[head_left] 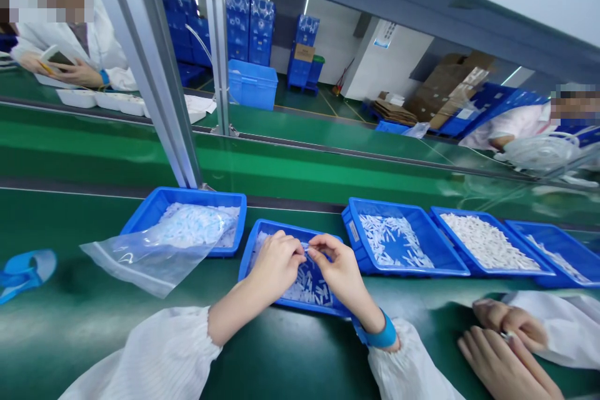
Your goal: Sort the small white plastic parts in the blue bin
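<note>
The left hand (279,257) and right hand (340,267) are apparently pinching a small white part (307,249) between fingertips, above the blue tray (309,308) second from left.

Our single view looks from head height, forward and down at our left hand (277,265) and right hand (341,269), both near. Tilted, it reaches over the green worktop (285,359) to what seem to be stacked blue crates (240,28) far off.
</note>
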`<state>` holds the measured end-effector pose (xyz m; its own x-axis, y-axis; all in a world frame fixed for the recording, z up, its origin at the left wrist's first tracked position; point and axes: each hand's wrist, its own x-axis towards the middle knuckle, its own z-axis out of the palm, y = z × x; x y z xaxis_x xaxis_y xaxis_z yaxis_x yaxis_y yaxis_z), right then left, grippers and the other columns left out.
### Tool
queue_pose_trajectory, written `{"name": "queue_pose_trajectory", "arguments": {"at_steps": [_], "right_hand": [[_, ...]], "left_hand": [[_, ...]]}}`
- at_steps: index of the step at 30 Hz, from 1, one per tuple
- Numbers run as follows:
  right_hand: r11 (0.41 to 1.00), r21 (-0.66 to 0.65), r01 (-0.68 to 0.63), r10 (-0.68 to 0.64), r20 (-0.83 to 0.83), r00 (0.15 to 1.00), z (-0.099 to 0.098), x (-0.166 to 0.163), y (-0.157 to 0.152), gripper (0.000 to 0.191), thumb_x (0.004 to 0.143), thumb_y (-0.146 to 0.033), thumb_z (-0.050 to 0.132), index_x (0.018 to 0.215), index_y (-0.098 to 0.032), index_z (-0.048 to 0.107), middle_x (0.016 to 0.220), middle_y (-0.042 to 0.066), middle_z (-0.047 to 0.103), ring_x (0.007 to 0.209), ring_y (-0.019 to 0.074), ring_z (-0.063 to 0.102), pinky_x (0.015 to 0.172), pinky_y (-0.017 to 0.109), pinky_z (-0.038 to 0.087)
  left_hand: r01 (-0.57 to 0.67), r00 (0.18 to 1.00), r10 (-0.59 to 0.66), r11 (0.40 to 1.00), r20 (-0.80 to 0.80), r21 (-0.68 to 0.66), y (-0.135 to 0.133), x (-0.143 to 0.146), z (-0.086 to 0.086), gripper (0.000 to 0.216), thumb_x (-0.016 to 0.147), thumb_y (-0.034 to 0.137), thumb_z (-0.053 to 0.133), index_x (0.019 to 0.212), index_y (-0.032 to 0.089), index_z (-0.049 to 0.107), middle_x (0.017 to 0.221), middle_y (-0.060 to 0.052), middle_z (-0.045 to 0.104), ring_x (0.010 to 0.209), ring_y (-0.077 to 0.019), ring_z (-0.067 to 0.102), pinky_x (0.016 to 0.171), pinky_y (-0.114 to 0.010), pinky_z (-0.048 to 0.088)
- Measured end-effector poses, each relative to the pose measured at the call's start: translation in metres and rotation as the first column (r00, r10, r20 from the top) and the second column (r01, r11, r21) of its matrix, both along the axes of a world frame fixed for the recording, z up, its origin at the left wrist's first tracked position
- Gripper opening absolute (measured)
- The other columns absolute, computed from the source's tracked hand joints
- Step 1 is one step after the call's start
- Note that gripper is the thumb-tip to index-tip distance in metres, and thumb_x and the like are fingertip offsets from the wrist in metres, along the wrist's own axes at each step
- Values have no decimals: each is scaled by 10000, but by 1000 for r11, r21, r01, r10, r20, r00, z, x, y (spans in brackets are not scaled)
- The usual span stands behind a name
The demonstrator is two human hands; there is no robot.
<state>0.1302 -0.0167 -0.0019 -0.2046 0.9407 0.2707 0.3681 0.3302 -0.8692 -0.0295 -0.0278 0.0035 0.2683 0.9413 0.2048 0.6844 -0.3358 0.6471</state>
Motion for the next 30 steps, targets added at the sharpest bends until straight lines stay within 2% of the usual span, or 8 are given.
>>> {"name": "queue_pose_trajectory", "arguments": {"at_steps": [2, 9, 17, 25, 30], "right_hand": [[1000, 24, -11, 11, -4, 1000, 2, 0, -2, 65, 780, -128, 562, 758, -188, 576, 766, 22, 606, 749, 170, 592, 706, 302, 485], [970, 239, -43, 48, -14, 999, 6, -2, -7, 265, 792, -63, 525, 579, -186, 427, 705, 9, 550, 722, 156, 571, 651, 283, 447], [931, 337, -142, 104, 128, 986, 1, -1, -10, 270, 751, 36, 422, 592, -182, 426, 765, 26, 534, 786, 154, 551, 661, 275, 446], [878, 455, -149, 57, 210, 976, 0, -3, -12, 281, 707, 64, 375, 594, -189, 421, 766, 37, 529, 781, 160, 537, 644, 284, 451], [825, 536, -178, 27, 277, 960, -3, -3, -14, 286, 703, 80, 376, 626, -193, 414, 789, 39, 523, 830, 172, 537, 693, 307, 459]], "left_hand": [[-12, 1000, 12, 1000, 6, 0, 0, 1, 1, 134, 832, 138, 570, 731, 177, 649, 763, -20, 669, 832, -204, 547, 744, -326, 404], [-84, 995, 86, 996, 46, -36, -3, 1, 3, 125, 827, 166, 587, 764, 190, 691, 804, -21, 704, 828, -200, 583, 768, -335, 415], [-149, 988, 151, 986, 32, -72, -5, 3, 6, 125, 816, 190, 601, 759, 195, 712, 813, -24, 722, 812, -213, 615, 767, -346, 416], [-143, 986, 149, 987, 73, -75, -4, 2, 6, 120, 802, 190, 616, 725, 198, 708, 770, -17, 713, 795, -199, 621, 736, -325, 426], [-155, 982, 160, 986, 100, -60, -4, 3, 6, 123, 787, 156, 618, 709, 197, 704, 769, -11, 713, 790, -191, 615, 744, -321, 430]]}}
